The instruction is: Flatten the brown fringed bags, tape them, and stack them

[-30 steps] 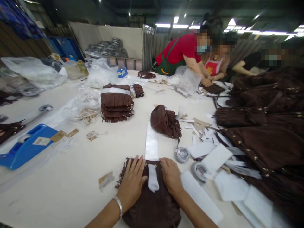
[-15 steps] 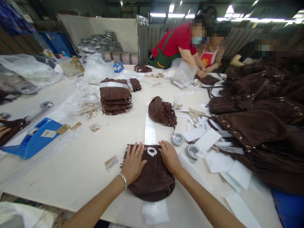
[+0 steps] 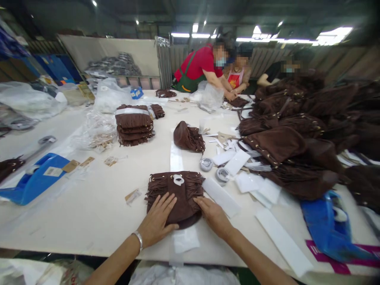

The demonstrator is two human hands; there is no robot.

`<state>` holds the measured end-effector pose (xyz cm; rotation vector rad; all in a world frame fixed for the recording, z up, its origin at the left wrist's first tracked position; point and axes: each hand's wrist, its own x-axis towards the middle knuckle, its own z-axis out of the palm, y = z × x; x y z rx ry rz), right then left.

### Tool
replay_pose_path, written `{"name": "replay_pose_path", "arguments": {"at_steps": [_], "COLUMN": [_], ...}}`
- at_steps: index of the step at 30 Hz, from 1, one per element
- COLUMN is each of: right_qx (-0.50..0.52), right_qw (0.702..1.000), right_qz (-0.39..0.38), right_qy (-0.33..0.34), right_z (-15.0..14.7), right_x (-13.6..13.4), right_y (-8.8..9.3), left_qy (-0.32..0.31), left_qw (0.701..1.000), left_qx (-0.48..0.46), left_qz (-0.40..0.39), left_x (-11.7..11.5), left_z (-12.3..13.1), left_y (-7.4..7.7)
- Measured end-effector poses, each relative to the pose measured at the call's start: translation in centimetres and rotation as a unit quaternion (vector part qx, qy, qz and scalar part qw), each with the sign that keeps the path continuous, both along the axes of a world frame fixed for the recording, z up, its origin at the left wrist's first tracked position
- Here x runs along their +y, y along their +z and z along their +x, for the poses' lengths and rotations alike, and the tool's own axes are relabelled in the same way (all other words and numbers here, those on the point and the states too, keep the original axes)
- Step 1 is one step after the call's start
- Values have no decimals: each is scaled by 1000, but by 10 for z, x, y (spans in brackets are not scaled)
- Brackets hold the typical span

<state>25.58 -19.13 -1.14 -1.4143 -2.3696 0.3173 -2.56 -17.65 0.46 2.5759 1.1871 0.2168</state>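
A dark brown fringed bag (image 3: 181,198) lies flat on the table in front of me, with a white oval piece (image 3: 178,180) near its top edge. Fringe hangs down both of its sides. My left hand (image 3: 158,213) rests on the bag's lower left, fingers stretched out. At its right side, my right hand (image 3: 215,213) touches the fringe with fingers extended and partly bent. Under the bag runs a white strip (image 3: 177,156), showing above it, and a white sheet (image 3: 186,240) sticks out below.
A second brown bag (image 3: 188,136) lies beyond, beside a banded stack of bags (image 3: 135,124). Brown bags (image 3: 276,146) pile up at right. Blue tape dispensers stand left (image 3: 41,178) and right (image 3: 329,225). Grey coils (image 3: 206,164) and white strips (image 3: 283,241) lie around. Co-workers (image 3: 196,67) lean over the far side.
My hands have moved from the bag's top edge down to its lower part. The fringe now lies spread over both sides of the bag. The view has shifted to the right.
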Motion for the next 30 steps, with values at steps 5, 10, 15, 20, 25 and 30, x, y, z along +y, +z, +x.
{"name": "replay_pose_path", "arguments": {"at_steps": [5,10,15,20,25,30], "right_qx": [-100,-95,-68,41,43,-56], "right_qw": [992,961,953,947,986,962], "right_qz": [20,9,-99,-12,159,250], "right_qy": [-77,-261,-279,-318,28,98], "right_z": [32,62,78,72,-19,-81], "right_x": [-20,0,14,-31,-74,-74], "right_y": [39,48,31,66,83,47], "left_qy": [5,3,-13,-40,-78,-86], "left_qw": [1000,999,998,991,980,980], "left_qx": [7,-5,-13,-35,-48,-54], "left_qz": [15,38,-52,-121,-176,-172], "left_x": [3,-1,10,41,60,55], "left_z": [0,23,45,40,24,-4], "left_y": [-4,21,48,51,52,55]}}
